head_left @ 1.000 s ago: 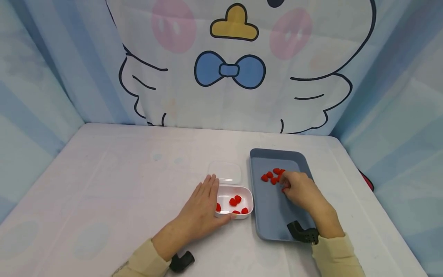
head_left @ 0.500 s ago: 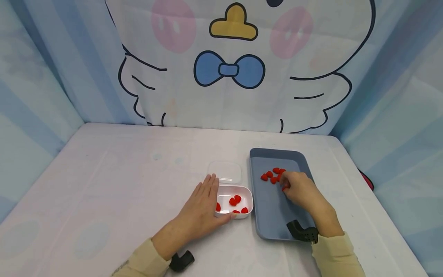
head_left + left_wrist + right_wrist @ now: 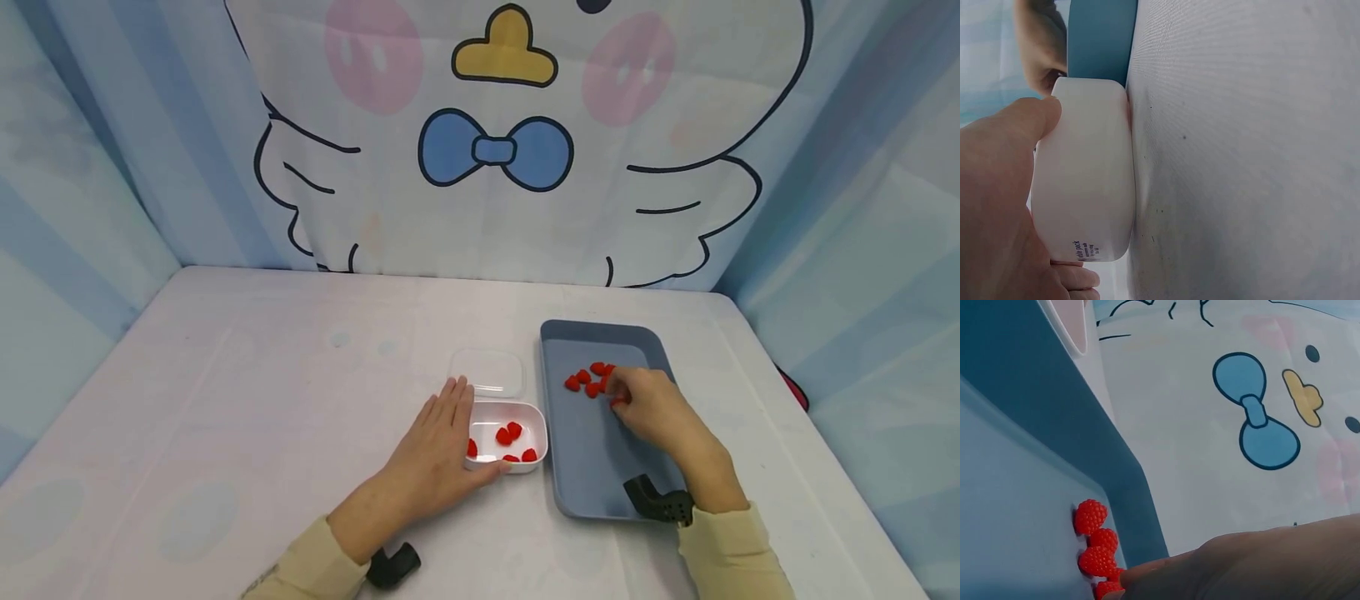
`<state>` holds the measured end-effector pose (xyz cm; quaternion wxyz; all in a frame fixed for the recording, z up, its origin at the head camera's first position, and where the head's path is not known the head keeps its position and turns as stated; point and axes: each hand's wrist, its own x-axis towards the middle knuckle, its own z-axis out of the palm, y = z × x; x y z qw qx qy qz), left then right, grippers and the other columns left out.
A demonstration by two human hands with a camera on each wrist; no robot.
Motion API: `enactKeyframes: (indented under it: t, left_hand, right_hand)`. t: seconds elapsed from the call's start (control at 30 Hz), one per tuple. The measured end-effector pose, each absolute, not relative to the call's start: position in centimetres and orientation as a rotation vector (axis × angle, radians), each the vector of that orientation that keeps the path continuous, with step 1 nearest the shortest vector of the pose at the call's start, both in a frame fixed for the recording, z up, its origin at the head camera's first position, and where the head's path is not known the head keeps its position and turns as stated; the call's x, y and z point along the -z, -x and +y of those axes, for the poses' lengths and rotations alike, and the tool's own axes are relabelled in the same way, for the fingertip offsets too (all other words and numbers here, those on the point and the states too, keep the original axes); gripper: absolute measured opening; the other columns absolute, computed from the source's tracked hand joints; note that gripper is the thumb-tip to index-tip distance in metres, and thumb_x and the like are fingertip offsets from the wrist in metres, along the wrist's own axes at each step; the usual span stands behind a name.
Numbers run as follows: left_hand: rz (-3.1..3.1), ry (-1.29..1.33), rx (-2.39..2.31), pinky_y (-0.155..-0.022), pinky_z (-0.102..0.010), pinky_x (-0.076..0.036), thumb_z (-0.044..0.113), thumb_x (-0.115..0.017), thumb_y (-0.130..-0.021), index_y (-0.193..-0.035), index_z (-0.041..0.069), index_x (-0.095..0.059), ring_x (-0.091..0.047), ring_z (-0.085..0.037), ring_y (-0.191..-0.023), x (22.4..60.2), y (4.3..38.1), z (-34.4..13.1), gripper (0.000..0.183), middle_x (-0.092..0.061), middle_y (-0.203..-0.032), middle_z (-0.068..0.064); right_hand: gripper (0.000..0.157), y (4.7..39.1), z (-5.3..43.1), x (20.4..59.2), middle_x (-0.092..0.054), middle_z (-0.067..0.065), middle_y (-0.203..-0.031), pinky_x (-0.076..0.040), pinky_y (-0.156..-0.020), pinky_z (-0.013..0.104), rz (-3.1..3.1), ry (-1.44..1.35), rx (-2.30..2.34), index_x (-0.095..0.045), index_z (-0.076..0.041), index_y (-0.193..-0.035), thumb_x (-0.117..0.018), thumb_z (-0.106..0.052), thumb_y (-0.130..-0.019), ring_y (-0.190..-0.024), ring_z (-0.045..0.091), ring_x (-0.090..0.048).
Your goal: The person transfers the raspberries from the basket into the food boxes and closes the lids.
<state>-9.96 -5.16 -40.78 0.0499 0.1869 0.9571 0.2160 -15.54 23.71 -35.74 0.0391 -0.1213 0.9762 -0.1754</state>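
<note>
My left hand (image 3: 435, 442) lies along the left side of a small white plastic box (image 3: 534, 417). Its fingers are straight, and the thumb (image 3: 1047, 115) touches the near rim. Several red raspberries (image 3: 504, 436) lie inside the box, part of which the hand covers. Over the blue-grey tray (image 3: 592, 492), my right hand (image 3: 656, 408) reaches down with bent fingers and pinches a raspberry (image 3: 618, 402), mostly hidden under the fingertips. Beside those fingers, several more raspberries (image 3: 1090, 516) form a cluster on the tray floor.
A clear plastic lid (image 3: 487, 372) lies behind the white box. The tray stands right beside the box's right side. A white cloth covers the table (image 3: 225, 400), with a printed curtain (image 3: 495, 225) behind it. Black wrist mounts (image 3: 393, 567) stick out from both wrists.
Almost nothing differs; the right hand stays low at the raspberries with a very slight shift. The left hand keeps its place against the box.
</note>
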Motion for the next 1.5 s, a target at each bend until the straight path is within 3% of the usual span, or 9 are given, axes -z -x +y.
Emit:
enactKeyframes:
  t: [0.83, 1.07, 1.5]
  left_hand:
    - [2.915, -0.574, -0.655, -0.124, -0.051, -0.021, 0.065, -0.061, -0.086, -0.156, 0.001, -0.019, -0.016, -0.032, -0.154, 40.7, 10.0, -5.1, 0.104, -0.021, -0.165, -0.015]
    - [2.915, -0.57, -0.644, -0.124, -0.05, -0.021, 0.065, -0.062, -0.085, -0.156, 0.002, -0.02, -0.016, -0.032, -0.154, 40.6, 10.0, -5.1, 0.104, -0.021, -0.165, -0.015]
    - [2.914, -0.561, -0.647, -0.123, -0.051, -0.022, 0.065, -0.062, -0.085, -0.156, 0.002, -0.019, -0.017, -0.032, -0.154, 40.7, 10.0, -5.1, 0.105, -0.022, -0.164, -0.015]
  right_hand:
    - [0.02, 15.1, 22.6, 34.8, -0.071, 0.016, -0.1, -0.058, -0.08, 0.047, 3.077, 0.459, 0.663, -0.069, 0.002, -0.104, -0.068, 0.004, -0.084, -0.087, 0.026, -0.062]
    - [0.019, 14.9, 21.9, 34.8, -0.071, 0.014, -0.1, -0.059, -0.076, 0.041, 3.062, 0.486, 0.72, -0.069, 0.001, -0.104, -0.068, 0.004, -0.085, -0.084, 0.023, -0.063]
    - [0.019, 14.4, 20.5, 34.6, -0.071, 0.008, -0.097, -0.06, -0.077, 0.04, 3.057, 0.715, 0.837, -0.068, -0.003, -0.101, -0.07, 0.006, -0.084, -0.085, 0.019, -0.065]
